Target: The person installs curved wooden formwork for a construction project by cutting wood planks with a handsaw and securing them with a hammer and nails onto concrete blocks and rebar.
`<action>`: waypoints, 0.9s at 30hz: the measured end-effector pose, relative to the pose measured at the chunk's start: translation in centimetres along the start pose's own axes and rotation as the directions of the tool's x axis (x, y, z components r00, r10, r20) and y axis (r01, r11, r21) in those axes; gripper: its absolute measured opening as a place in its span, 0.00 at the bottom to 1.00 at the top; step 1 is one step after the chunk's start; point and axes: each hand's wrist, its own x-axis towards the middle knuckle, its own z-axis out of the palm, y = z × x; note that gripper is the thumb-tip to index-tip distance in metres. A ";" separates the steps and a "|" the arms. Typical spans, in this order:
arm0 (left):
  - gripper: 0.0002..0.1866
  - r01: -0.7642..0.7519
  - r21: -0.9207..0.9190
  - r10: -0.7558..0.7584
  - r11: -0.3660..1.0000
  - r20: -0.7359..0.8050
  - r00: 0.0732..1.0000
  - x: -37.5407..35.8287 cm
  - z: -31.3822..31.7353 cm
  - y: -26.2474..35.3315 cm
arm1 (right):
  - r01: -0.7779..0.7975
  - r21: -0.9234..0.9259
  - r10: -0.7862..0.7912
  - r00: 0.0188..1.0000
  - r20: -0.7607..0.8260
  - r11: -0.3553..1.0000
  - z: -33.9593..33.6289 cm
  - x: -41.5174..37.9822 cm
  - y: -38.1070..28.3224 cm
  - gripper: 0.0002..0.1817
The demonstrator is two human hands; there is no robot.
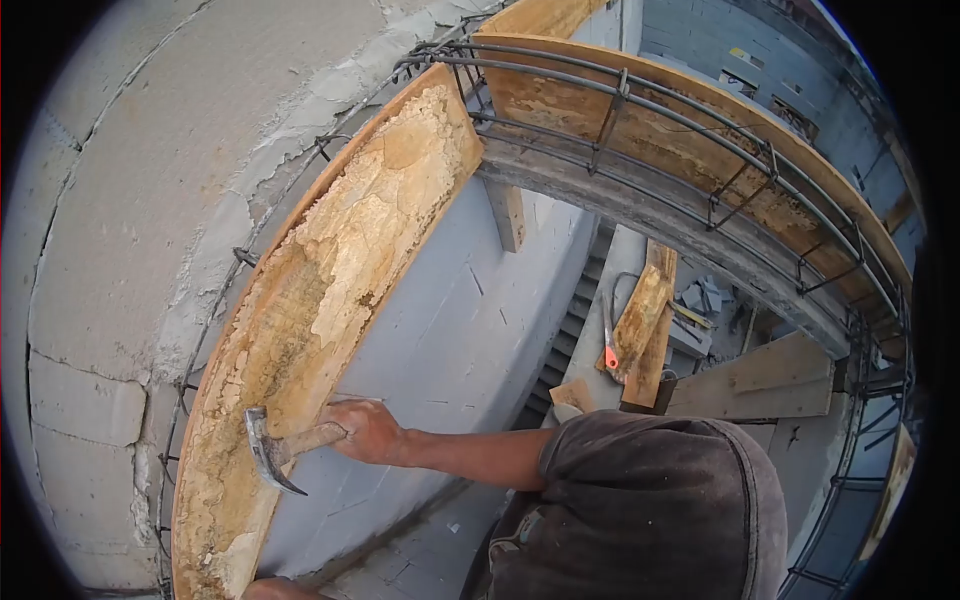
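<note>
While the right hand [370,432] is grasping the hammer [267,455] over the crusted board [322,275], the left hand [280,590] is only partly showing by its lower end, grip unclear; hammering is seemingly underway, calling for a steadied board.

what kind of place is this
Probably a building site: there's a rebar cage, a wooden board crusted with what looks like mortar, and a claw hammer in the right hand.
</note>
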 end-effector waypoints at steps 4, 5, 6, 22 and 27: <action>0.20 -0.269 0.099 0.273 0.958 -0.030 0.962 -2.3 -3.2 1.4 | -0.039 -0.024 0.037 0.998 -0.047 0.999 0.4 -0.4 -0.1 0.13; 0.20 -0.277 0.094 0.281 0.956 -0.030 0.959 -3.4 -4.4 2.1 | -0.049 -0.029 0.048 0.998 -0.043 0.998 0.4 -0.4 -0.2 0.13; 0.19 -0.396 0.075 0.398 0.915 -0.015 0.917 -4.6 -5.6 3.3 | -0.059 -0.034 0.057 0.998 -0.039 0.998 0.3 -0.3 -0.3 0.13; 0.38 -0.851 -0.495 0.587 -0.177 0.641 -0.495 -30.7 -2.5 31.1 | -0.194 -0.008 0.194 0.980 0.043 0.981 1.0 -0.8 -0.5 0.22; 0.34 -0.871 -0.483 0.478 -0.091 0.746 -0.464 -31.8 -1.8 32.2 | -0.167 -0.017 0.167 0.984 0.052 0.986 0.9 -0.7 -0.2 0.22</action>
